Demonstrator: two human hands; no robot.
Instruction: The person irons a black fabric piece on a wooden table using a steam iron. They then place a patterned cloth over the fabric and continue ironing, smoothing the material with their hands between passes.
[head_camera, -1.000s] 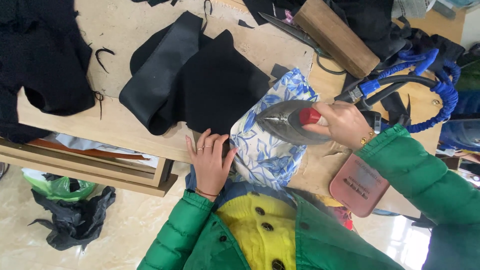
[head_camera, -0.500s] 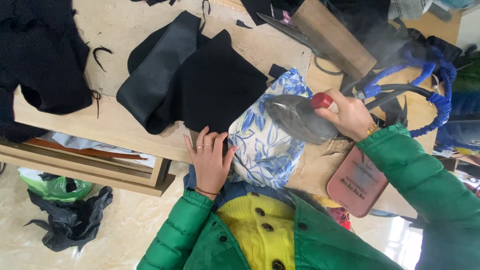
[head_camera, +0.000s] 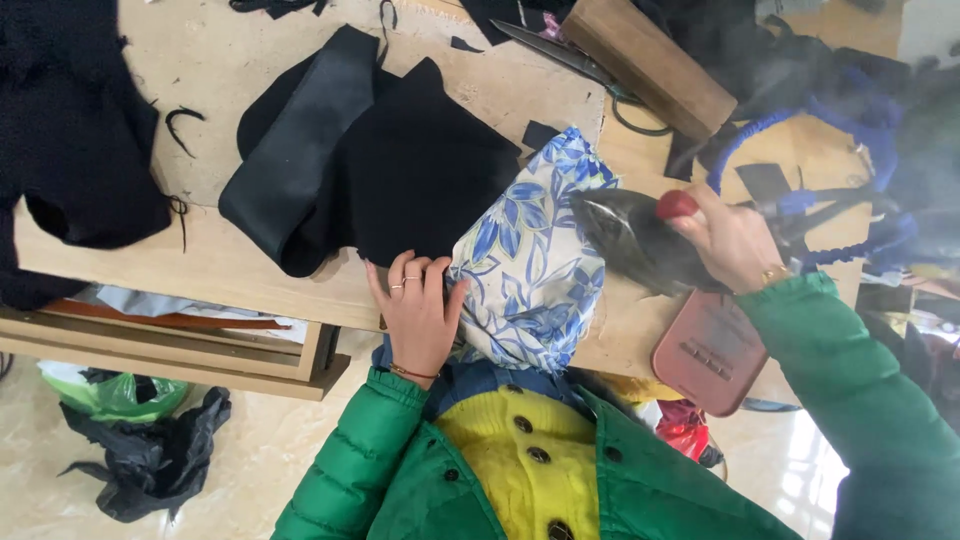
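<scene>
At the far left a heap of dark, fuzzy black fabric (head_camera: 70, 130) hangs over the edge of the pale wooden worktable (head_camera: 220, 270), and below it on the shiny floor lie a green plastic bag (head_camera: 110, 395) and a crumpled black plastic bag (head_camera: 150, 460). Further right, a folded stack of smooth black cloth pieces (head_camera: 370, 160) lies flat on the table top. The left hand (head_camera: 418, 310) rests palm down with its fingers spread at the table's near edge, its fingertips on the black cloth and its thumb side touching the white cloth with a blue leaf print (head_camera: 530, 270); it presses flat and grips nothing. That printed cloth lies at the middle of the near edge, draped partly over the rim toward the person's green padded jacket (head_camera: 400, 470). Just right of it, the right hand (head_camera: 730, 240) is closed around the handle of a dark grey steam iron with a red knob (head_camera: 640, 240), whose pointed soleplate sits on the right edge of the printed cloth. Below the iron a dull pink rubber iron rest (head_camera: 705, 350) lies on the table. Behind, a long brown wooden block (head_camera: 650, 60) lies slantwise, and a blue coiled cable (head_camera: 800, 130) loops at the far right amid thin steam.
</scene>
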